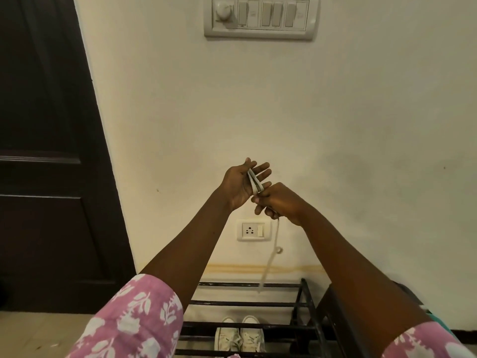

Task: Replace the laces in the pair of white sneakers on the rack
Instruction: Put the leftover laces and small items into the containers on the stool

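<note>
Cream wall with a switch panel [260, 18] up top, a socket [253, 230] lower down and a dark door [46, 151] at left. A black metal shoe rack [245, 304] stands against the wall at the bottom of view. The white sneakers [240, 337] sit side by side on a lower tier, toes to the wall, long axis running away from the person. Both hands are raised in front of the wall, well above the rack. The left hand [240, 183] has its fingers [262, 171] straight and spread, with loops of a white lace [256, 184] lying across the palm. The right hand [280, 202], touching the left, has curled fingers pinching the same lace – the free tail hangs straight down from it, ending near the rack's top back rail. The sneakers lie directly below the hands, well apart; the right hand is slightly lower, so nearer. Both shoes look laced, so the lace seems to be getting wound or unwound – which one cannot be told.
</note>
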